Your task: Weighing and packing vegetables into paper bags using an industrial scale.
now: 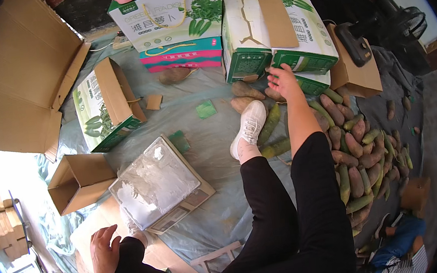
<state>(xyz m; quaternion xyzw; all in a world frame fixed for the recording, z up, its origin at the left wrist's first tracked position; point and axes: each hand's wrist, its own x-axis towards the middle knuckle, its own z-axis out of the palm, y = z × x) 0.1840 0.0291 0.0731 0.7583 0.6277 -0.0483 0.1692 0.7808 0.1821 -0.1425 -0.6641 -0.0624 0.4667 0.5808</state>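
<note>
Head view: a pale plastic sheet (214, 150) covers much of the floor, one big open cardboard box (15, 79) at its upper left. Right of the person lies a heap of reddish tubers and green radishes (364, 160), too many and too overlapped to count. At least five white-and-green cartons (246, 28) show, bearing printed writing and pictures of leafy green vegetables; one teal-and-pink box (181, 57), also printed, lies beneath another. Two cartons stand side by side at upper centre, just beyond the right hand (283, 80). One scale (154, 184) with a smeared, whitish platform sits near one small open brown box (82, 181). The right hand is partly open, fingers bent at the cartons' lower corner; contact cannot be told. The left hand (106, 252) is loosely open beside the left knee, nothing visible in it. Smallest is a green scrap (206, 109).
</note>
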